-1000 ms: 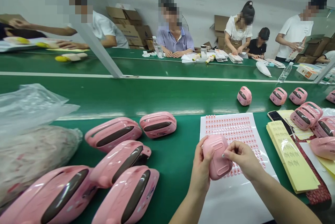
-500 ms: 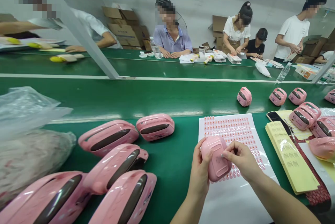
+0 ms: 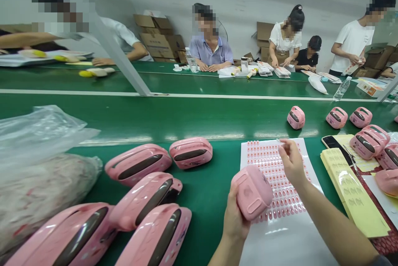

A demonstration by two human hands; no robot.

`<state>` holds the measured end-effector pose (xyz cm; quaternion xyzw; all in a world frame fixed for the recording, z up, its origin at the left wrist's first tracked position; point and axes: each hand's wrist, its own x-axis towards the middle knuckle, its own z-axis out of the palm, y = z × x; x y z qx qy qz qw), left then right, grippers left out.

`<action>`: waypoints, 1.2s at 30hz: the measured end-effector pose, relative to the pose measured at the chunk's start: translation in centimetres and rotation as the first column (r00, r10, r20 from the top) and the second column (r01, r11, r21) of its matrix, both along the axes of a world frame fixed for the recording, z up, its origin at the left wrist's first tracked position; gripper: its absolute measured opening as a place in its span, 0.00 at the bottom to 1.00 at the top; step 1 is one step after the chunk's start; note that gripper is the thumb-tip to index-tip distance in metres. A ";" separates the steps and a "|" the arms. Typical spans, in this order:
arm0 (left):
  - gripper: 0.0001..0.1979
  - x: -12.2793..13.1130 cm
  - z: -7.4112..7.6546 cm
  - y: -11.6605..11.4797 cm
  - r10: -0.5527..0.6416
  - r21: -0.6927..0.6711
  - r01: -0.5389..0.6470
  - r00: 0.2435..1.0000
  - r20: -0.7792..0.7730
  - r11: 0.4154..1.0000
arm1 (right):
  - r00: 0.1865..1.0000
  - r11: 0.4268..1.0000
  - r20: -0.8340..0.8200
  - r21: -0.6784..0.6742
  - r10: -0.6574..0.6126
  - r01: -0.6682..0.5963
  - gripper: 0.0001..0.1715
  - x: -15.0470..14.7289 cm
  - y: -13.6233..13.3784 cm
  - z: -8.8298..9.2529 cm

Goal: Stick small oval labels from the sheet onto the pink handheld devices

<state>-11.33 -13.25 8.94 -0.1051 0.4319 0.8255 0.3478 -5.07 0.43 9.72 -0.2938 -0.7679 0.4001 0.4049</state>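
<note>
My left hand (image 3: 234,216) grips a pink plastic device (image 3: 253,191), its flat back turned up, just above the green table. My right hand (image 3: 290,160) has reached out over the white sheet of small red stickers (image 3: 273,183), with its fingertips pinched together at the sheet's far edge. What they pinch is too small to make out. Several more pink devices with dark windows (image 3: 139,199) lie to my left.
Stacks of yellow label sheets (image 3: 350,187), a phone (image 3: 334,143) and more pink devices (image 3: 368,139) lie at the right. Three pink devices (image 3: 296,117) ride the green belt beyond. A clear plastic bag (image 3: 37,162) fills the left. Other people work across the far belt.
My right hand has left the pink device and moved forward to the far edge of the sticker sheet. My left hand has turned the device and lowered it slightly.
</note>
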 end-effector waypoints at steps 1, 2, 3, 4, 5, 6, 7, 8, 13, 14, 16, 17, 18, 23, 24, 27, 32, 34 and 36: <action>0.15 -0.2 -0.1 -0.4 0.004 0.021 -0.006 0.996 0.088 1.000 | 0.990 0.999 0.142 0.049 0.013 -0.020 0.16 -1.5 1.3 -0.4; 0.14 -0.3 -0.3 -0.9 0.005 0.040 -0.012 0.986 0.167 0.999 | 0.981 0.997 0.190 0.057 0.038 -0.049 0.19 -3.1 2.5 -0.9; 0.13 -0.5 -0.7 -1.4 -0.003 0.063 -0.011 0.972 0.233 0.998 | 0.972 0.995 0.225 0.063 0.060 -0.076 0.21 -4.7 3.5 -1.4; 0.12 -0.6 -1.3 -2.1 -0.026 0.101 -0.002 0.960 0.280 0.995 | 0.963 0.993 0.259 0.067 0.081 -0.101 0.24 -6.3 4.3 -2.0; 0.13 -0.7 -2.2 -2.7 -0.061 0.158 0.013 0.951 0.303 0.987 | 0.955 0.991 0.278 0.064 0.099 -0.121 0.26 -7.6 4.8 -2.5; 0.14 -0.9 -3.1 -3.4 -0.113 0.246 0.039 0.949 0.294 0.969 | 0.947 0.989 0.302 0.063 0.111 -0.136 0.27 -8.7 5.3 -2.9; 0.17 -1.1 -4.1 -4.0 -0.170 0.357 0.075 0.955 0.243 0.931 | 0.938 0.987 0.324 0.058 0.122 -0.148 0.29 -9.6 5.5 -3.4; 0.20 -1.3 -5.1 -4.4 -0.220 0.452 0.115 0.958 0.187 0.884 | 0.931 0.986 0.342 0.052 0.131 -0.157 0.29 -10.3 5.7 -3.7; 0.27 -2.0 -5.8 -4.9 -0.134 0.488 0.028 0.974 0.183 0.872 | 0.931 0.983 0.323 -0.002 0.172 -0.181 0.20 -11.1 5.8 -4.6; 0.26 -2.0 -5.1 -4.7 -0.078 0.446 -0.017 0.978 0.193 0.895 | 0.939 0.983 0.296 -0.015 0.177 -0.181 0.20 -11.0 5.8 -4.6; 0.24 -1.7 -3.3 -4.2 0.000 0.365 -0.070 0.982 0.188 0.928 | 0.958 0.983 0.223 -0.048 0.182 -0.176 0.21 -10.6 5.4 -4.2; 0.23 -1.6 -2.4 -3.9 0.033 0.330 -0.091 0.983 0.178 0.939 | 0.968 0.983 0.177 -0.069 0.180 -0.170 0.21 -10.2 5.0 -4.0; 0.22 -1.4 -1.7 -3.6 0.073 0.292 -0.123 0.982 0.174 0.948 | 0.976 0.982 0.129 -0.094 0.174 -0.163 0.21 -9.8 4.4 -3.8; 0.23 -0.9 -0.3 -2.3 0.236 0.171 -0.265 0.957 0.171 0.949 | 0.983 0.945 -0.102 -0.275 0.152 -0.175 0.22 -5.7 -0.6 -3.2; 0.22 -1.0 -0.3 -2.1 0.256 0.170 -0.282 0.953 0.160 0.944 | 0.975 0.918 -0.166 -0.344 0.147 -0.197 0.22 -4.7 -1.8 -3.2; 0.20 -1.1 -0.1 -1.6 0.292 0.204 -0.312 0.949 0.121 0.928 | 0.921 0.729 -0.387 -0.615 0.053 -0.300 0.25 -2.3 -5.0 -3.1; 0.24 -1.0 -0.4 -1.3 0.242 0.287 -0.262 0.965 0.106 0.921 | 0.895 0.649 -0.446 -0.683 -0.008 -0.334 0.26 -1.2 -6.5 -2.2; 0.26 -0.9 -0.7 -1.4 0.203 0.309 -0.227 0.973 0.105 0.924 | 0.892 0.662 -0.452 -0.668 0.001 -0.339 0.26 -1.2 -6.4 -1.8; 0.27 -0.8 -0.8 -1.4 0.165 0.338 -0.198 0.979 0.123 0.920 | 0.886 0.666 -0.463 -0.655 0.017 -0.356 0.26 -1.2 -6.3 -1.3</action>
